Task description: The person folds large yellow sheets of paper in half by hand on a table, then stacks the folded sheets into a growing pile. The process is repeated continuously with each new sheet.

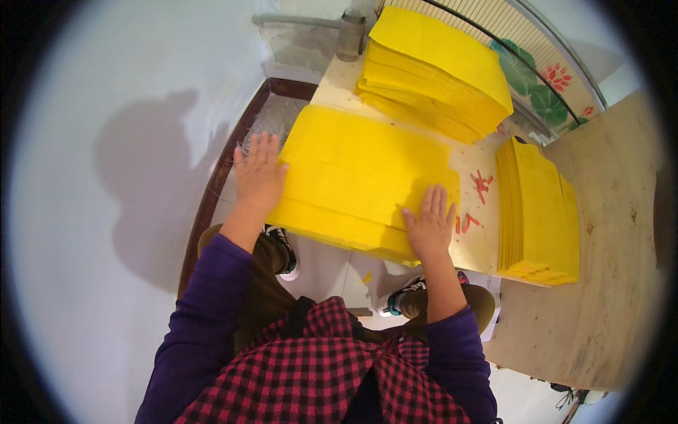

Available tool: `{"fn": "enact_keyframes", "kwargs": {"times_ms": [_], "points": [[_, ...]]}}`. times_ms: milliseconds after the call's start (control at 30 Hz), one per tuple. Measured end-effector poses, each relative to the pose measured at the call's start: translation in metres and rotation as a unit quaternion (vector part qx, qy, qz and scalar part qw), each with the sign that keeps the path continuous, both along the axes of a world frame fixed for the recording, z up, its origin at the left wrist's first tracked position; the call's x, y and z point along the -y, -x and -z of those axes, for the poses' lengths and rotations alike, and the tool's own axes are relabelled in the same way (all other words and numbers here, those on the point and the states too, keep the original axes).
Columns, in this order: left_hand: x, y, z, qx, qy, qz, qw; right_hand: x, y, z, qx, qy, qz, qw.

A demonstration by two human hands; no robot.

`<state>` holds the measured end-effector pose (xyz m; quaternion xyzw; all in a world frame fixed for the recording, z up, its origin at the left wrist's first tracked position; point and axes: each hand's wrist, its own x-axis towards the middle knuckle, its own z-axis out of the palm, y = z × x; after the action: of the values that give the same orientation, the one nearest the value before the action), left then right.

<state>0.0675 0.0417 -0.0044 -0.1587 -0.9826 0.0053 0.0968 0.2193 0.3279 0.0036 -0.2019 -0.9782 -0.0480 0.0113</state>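
In front of me a low stack of yellow felt-like sheets (360,169) lies on a light wooden board, its near edge jutting past the board. My left hand (258,175) is at the stack's left edge, fingers stretched out and pointing away from me. At the right end my right hand (431,226) rests flat on or against the sheets, its fingers extended. Neither hand grips anything. Whether the left palm touches the sheets or is just beside them, I cannot tell.
A taller yellow pile (438,78) stands behind, and another yellow stack (537,212) sits at the right. Small red strips (482,185) are scattered between them. A clear jar (351,35) stands at the far left corner. Clear plastic (275,116) lies by the wall, left of the board.
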Motion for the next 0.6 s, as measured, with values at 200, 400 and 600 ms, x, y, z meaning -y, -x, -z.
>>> {"fn": "enact_keyframes", "kwargs": {"times_ms": [200,400,600], "points": [[-0.080,-0.058,0.006,0.044,-0.119,0.208,0.970,0.068,0.022,0.013,-0.016,0.094,-0.156,0.983],[-0.053,-0.043,0.017,0.110,-0.098,0.153,0.977,0.039,-0.011,0.012,-0.025,0.118,-0.112,0.986],[-0.010,-0.029,0.016,0.139,-0.067,0.037,0.987,0.020,-0.037,0.007,-0.028,0.113,-0.066,0.991]]}}
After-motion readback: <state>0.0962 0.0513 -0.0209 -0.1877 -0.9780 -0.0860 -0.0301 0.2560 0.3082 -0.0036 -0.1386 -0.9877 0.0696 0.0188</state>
